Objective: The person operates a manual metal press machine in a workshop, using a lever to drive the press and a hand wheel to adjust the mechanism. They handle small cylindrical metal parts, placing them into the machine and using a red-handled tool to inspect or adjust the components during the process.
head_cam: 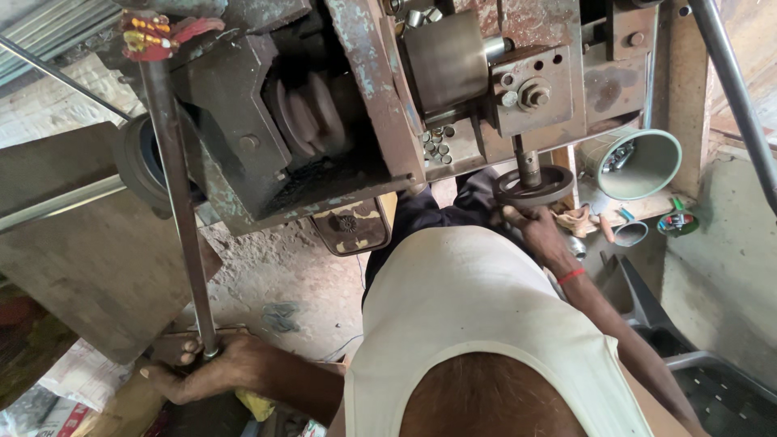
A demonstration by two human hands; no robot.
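- Low at the picture's left edge, the left hand is clenched round the bottom end of a long steel lever; the fingers curl over the rod from its left side and the thumb side lies under it.
- That lever runs steeply up from the fist to the worn metal machine, ending at a red and yellow tassel.
- Right of centre, the right hand reaches up to a small dark handwheel under the machine's bracket; the fingertips touch the wheel's lower rim, bent against it, though how firmly they grip cannot be told.
- A red thread band sits on that wrist.
- Just beside the handwheel, to its right, a pale green pipe section lies on its side.
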